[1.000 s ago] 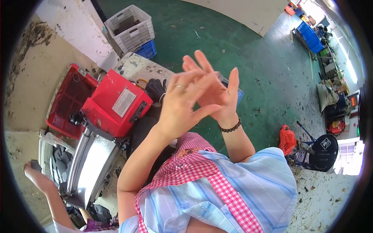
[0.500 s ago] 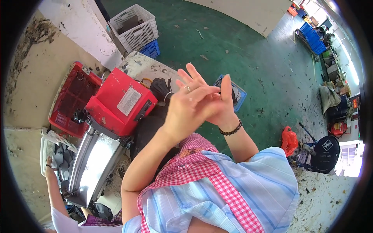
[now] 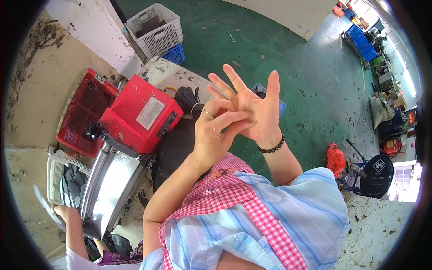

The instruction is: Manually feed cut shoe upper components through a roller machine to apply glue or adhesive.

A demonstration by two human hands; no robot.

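Both my hands are raised in front of my checked apron. My right hand (image 3: 258,108) is open, palm toward me, its fingers spread and the thumb standing up; a dark bead bracelet (image 3: 271,145) circles that wrist. Against its palm press the pinched fingertips of my left hand (image 3: 216,130), which wears a ring. Whether anything small sits in that pinch I cannot make out. Left of my hands stands a red machine (image 3: 144,114) with a shiny metal bed (image 3: 110,191). Dark gloves (image 3: 186,101) lie on the worn table beside it.
A red basket (image 3: 85,112) and a white basket (image 3: 54,175) with grey pieces sit at the left. There a co-worker's hand (image 3: 67,213) holds a blurred pale strip. A white crate (image 3: 155,33) rests over a blue one. A round black stool (image 3: 377,176) stands right.
My right hand has turned its palm toward me and spread its fingers, while my left fingertips have shifted onto that palm. The co-worker's hand has left the white basket with a pale strip.
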